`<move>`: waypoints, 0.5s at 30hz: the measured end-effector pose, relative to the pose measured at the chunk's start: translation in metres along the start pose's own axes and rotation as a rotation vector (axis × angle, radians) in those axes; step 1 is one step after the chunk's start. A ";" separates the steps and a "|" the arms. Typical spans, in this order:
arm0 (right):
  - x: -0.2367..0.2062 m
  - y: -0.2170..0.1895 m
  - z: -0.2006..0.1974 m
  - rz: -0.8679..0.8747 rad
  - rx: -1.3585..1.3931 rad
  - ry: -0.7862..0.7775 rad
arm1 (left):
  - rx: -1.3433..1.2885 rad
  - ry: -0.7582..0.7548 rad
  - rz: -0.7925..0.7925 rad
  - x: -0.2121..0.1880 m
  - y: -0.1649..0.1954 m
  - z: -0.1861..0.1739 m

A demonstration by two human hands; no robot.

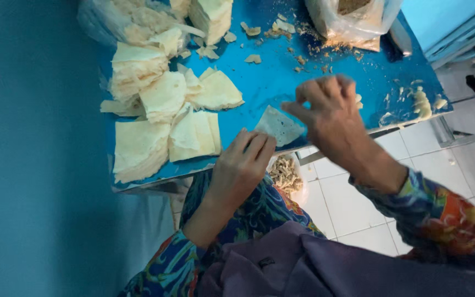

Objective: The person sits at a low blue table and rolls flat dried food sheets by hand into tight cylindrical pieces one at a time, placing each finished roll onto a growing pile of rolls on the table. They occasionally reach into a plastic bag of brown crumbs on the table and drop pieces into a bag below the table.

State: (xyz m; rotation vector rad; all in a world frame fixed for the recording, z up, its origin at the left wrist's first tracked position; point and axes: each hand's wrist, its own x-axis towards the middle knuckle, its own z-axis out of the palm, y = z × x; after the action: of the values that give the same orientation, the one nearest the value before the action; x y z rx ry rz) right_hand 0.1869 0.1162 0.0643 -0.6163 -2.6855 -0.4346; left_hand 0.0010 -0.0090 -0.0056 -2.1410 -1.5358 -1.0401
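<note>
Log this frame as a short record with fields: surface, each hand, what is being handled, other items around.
surface: blue table, scattered with crumbs
left hand: at the table's near edge, fingertips on a thin pale wrapper sheet
right hand: raised over the sheet's right side, fingers pinched together
stacks: piles of cream wrapper sheets at left
bag: clear plastic bag at the far edge
below the table: bowl of shredded filling

I count one loose wrapper [279,125] at my table's [270,82] near edge, about six wrapper stacks [163,96] toward its left edge, two plastic bags [353,22] at the far edge.
</note>
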 end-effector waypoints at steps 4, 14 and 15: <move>-0.012 -0.011 0.001 -0.018 0.094 -0.105 | -0.049 -0.012 -0.003 -0.002 -0.004 0.002; 0.073 0.132 -0.031 0.289 0.351 0.163 | -0.211 0.010 -0.177 0.000 -0.008 0.003; 0.086 0.134 -0.025 0.251 0.350 0.195 | -0.218 0.018 -0.200 0.001 -0.008 0.003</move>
State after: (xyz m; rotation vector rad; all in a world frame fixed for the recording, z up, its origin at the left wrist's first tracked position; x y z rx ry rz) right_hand 0.1835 0.2525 0.1496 -0.7471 -2.3783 0.0424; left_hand -0.0055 -0.0037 -0.0084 -2.1407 -1.7268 -1.3461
